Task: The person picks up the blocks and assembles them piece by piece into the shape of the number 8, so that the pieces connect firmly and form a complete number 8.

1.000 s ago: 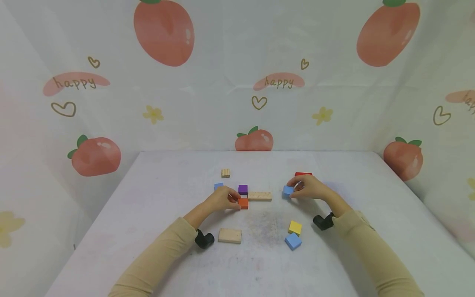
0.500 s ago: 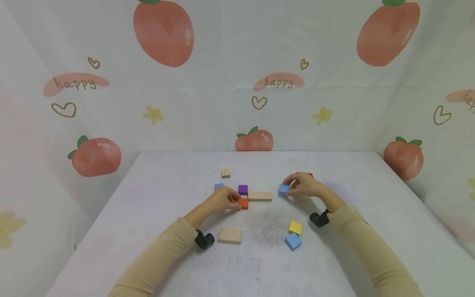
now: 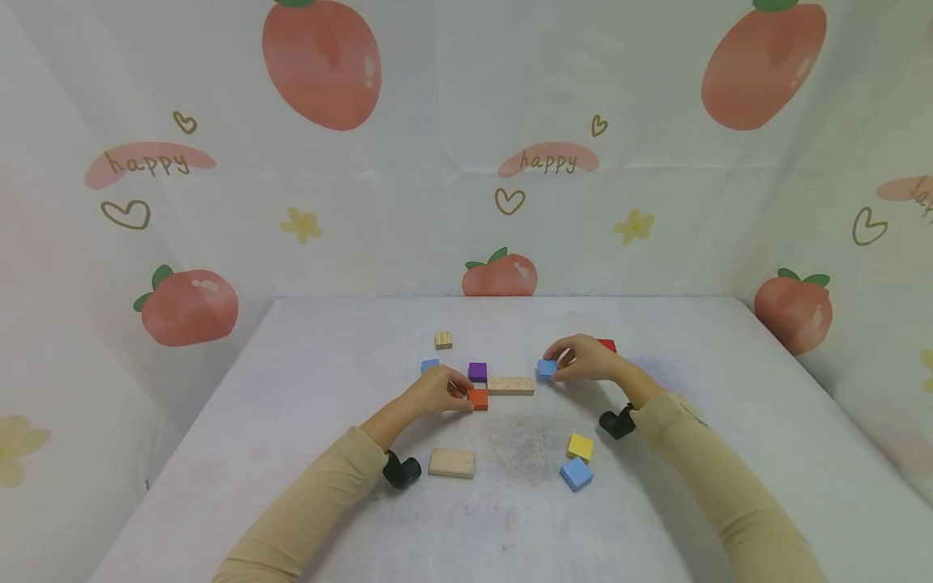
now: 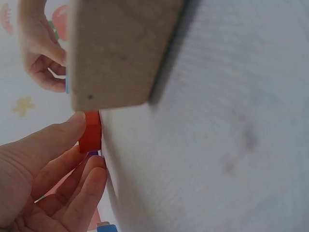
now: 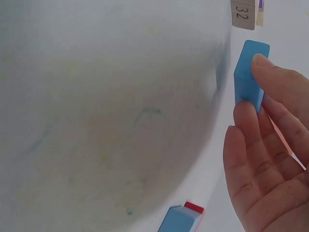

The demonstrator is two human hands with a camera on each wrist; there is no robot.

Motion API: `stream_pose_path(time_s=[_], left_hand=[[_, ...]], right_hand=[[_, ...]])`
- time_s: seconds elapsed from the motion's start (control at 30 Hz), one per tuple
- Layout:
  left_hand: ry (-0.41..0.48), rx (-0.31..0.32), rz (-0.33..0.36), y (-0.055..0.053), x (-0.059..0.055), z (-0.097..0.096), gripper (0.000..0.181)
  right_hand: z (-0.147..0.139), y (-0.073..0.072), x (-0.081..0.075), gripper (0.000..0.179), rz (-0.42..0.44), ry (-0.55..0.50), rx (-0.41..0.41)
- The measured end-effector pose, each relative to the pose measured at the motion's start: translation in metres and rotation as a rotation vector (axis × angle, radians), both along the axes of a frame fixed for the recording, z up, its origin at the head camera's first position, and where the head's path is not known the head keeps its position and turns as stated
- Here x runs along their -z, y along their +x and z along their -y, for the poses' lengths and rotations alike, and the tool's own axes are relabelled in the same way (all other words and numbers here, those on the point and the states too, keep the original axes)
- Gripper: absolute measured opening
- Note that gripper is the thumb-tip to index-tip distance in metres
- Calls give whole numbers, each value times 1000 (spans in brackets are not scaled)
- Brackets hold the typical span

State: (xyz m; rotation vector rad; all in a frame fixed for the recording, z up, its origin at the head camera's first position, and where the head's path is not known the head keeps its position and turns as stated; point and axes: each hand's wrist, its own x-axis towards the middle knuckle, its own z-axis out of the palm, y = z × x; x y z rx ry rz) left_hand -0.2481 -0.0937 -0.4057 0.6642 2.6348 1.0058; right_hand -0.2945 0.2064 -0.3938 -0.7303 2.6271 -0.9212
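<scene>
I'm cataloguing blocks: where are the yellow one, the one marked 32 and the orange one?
Yellow block (image 3: 580, 446), head view: top face.
Wooden block marked 32 (image 5: 243, 15), right wrist view: numbered face.
Orange block (image 4: 91, 133), left wrist view: exposed side.

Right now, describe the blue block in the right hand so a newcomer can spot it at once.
On the white table, find the long wooden block beside the purple block. Just off its right end, the right hand pinches a small blue block. Other blue blocks lie on the table, but this is the only one held.

A fruit-printed white cloth hangs behind the pale table.
</scene>
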Motion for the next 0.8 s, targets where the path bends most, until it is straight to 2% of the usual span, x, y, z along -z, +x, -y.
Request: stream_pose_path(time_s=[0.3, 0.8], left_hand=[[7, 5, -3, 0, 2, 0, 29], [3, 2, 5, 1, -2, 0, 30]], right_hand=[[7, -3, 0, 33, 14, 10, -8], [11, -8, 3, 33, 29, 33, -10]])
